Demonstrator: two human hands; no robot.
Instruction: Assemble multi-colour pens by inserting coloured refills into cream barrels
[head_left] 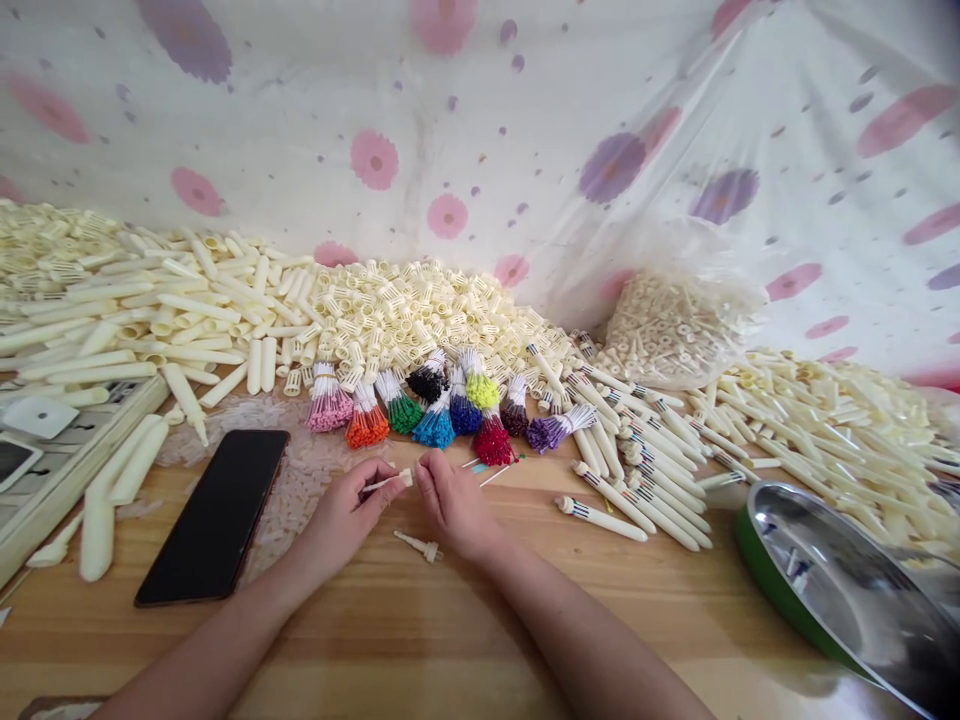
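My left hand (351,512) pinches a small cream plastic pen part (406,477) between thumb and fingers. Close beside it on the right, my right hand (452,505) has its fingertips pressed together; whatever they grip is hidden. On the wood below both hands lies a loose cream pen part (420,545) with a narrow stem. Just beyond the hands stand rubber-banded bundles of pen refills with coloured tips, among them orange (367,425), light blue (433,425), red (493,440) and purple (551,430). A few loose refills (495,474) lie right of my right hand.
Cream pen barrels (120,310) and slotted pen parts (427,310) are heaped along the back. Multicolour pens (604,518) lie right, before a plastic bag of small parts (679,325). A green-sided metal pan (780,590) stands front right; a black phone (217,515) lies left.
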